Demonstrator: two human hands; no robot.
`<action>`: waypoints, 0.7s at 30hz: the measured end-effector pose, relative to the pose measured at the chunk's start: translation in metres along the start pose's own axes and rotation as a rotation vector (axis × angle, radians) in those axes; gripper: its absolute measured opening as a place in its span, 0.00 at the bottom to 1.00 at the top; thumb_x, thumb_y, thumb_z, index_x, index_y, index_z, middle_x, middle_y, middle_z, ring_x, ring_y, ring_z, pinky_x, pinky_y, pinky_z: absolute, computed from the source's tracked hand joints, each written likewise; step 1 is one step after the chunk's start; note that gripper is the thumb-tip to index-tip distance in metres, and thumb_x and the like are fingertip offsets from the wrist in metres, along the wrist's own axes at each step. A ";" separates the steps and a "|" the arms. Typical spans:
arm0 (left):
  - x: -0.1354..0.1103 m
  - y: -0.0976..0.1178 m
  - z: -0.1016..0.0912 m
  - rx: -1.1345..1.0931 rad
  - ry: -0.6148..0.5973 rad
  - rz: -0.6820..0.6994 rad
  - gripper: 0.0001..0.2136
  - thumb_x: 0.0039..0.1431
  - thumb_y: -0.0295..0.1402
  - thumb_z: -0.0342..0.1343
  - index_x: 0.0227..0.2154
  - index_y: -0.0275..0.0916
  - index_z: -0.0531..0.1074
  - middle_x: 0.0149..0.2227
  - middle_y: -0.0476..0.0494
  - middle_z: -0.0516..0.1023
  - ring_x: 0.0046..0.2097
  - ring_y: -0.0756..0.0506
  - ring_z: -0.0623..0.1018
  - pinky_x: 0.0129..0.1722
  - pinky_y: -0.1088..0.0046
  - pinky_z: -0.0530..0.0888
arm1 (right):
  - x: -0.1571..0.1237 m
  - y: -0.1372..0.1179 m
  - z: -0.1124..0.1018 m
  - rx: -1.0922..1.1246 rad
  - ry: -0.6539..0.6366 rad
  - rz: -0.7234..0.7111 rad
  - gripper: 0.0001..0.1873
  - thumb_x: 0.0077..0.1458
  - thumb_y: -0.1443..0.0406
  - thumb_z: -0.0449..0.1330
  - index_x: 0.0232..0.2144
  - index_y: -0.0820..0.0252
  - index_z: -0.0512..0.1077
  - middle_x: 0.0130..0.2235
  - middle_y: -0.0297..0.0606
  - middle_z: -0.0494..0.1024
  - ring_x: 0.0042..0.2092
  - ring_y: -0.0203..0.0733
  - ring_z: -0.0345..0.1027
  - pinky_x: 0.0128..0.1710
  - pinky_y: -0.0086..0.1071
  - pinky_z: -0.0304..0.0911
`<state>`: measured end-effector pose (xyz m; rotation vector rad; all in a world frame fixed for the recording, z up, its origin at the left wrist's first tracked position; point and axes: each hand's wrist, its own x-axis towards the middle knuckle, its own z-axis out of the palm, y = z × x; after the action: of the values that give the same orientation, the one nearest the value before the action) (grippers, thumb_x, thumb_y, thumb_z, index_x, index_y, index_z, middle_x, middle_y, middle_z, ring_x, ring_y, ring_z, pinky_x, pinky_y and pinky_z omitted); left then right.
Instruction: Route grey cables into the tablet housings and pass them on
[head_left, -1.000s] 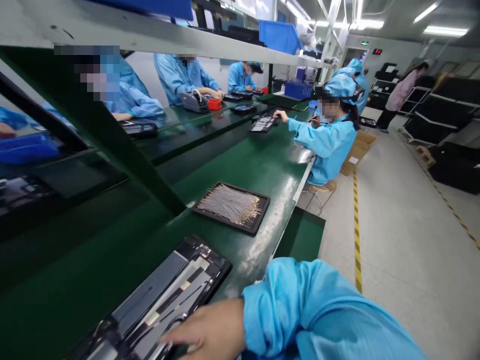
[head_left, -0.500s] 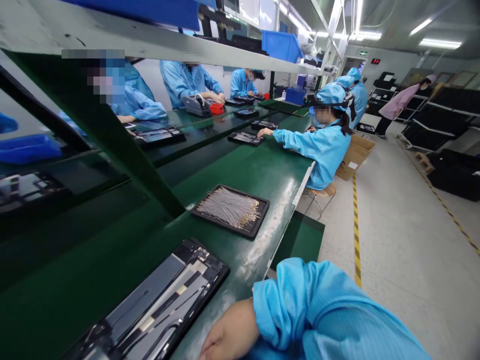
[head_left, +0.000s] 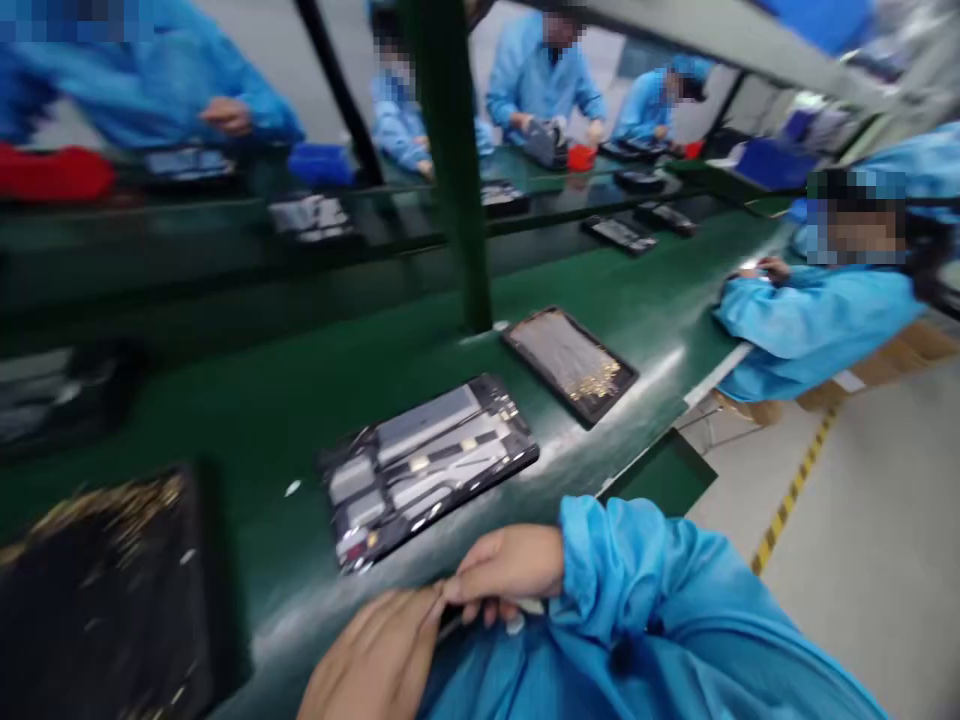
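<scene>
My left hand [head_left: 375, 655] and my right hand [head_left: 510, 570] meet low in front of my body, at the table's near edge. The fingers of both are closed, their tips together. A small pale piece [head_left: 531, 605] shows under my right hand; what the fingers hold is too blurred and hidden to name. Just beyond my hands lies an opened tablet [head_left: 442, 465], its batteries, flat cables and boards exposed. To its right, a black tray [head_left: 587, 408] carries a heap of thin grey cables [head_left: 559, 350] with gold-coloured ends. Neither hand touches the tablet or the tray.
Another black tray [head_left: 196, 600] with gold-ended parts is at the near left. A green post [head_left: 450, 180] rises behind the tablet. More opened devices [head_left: 619, 235] lie along the green bench [head_left: 262, 400]. Co-workers in blue [head_left: 825, 310] sit at the right and across the bench.
The view has swung left and down. My left hand has come into sight, and my right hand is now against it. More of the tablet and the left tray show.
</scene>
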<state>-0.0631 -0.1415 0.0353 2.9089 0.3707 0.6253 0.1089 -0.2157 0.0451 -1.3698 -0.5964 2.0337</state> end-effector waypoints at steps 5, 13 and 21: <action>0.013 -0.005 0.011 0.179 0.079 -0.263 0.12 0.58 0.30 0.43 0.30 0.35 0.71 0.28 0.42 0.76 0.32 0.46 0.74 0.36 0.70 0.70 | 0.010 -0.009 -0.005 0.306 0.393 -0.161 0.12 0.44 0.58 0.59 0.23 0.61 0.64 0.20 0.27 0.67 0.16 0.27 0.58 0.09 0.19 0.49; 0.010 -0.026 0.032 0.223 -0.046 -0.444 0.11 0.57 0.29 0.45 0.32 0.36 0.72 0.31 0.42 0.75 0.37 0.45 0.71 0.37 0.69 0.68 | 0.038 -0.031 -0.013 0.389 0.691 -0.530 0.17 0.45 0.53 0.58 0.33 0.59 0.66 0.24 0.31 0.72 0.23 0.31 0.64 0.22 0.24 0.61; 0.028 -0.017 0.033 0.200 -0.148 -0.454 0.11 0.58 0.30 0.44 0.33 0.38 0.72 0.31 0.43 0.75 0.36 0.44 0.71 0.35 0.68 0.64 | 0.068 -0.016 -0.011 -0.190 0.920 -0.915 0.19 0.54 0.51 0.46 0.39 0.59 0.63 0.33 0.39 0.76 0.30 0.37 0.69 0.32 0.34 0.64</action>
<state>-0.0280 -0.1205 0.0127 2.8687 1.0852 0.3145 0.1038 -0.1565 0.0071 -1.5403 -0.7730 0.5477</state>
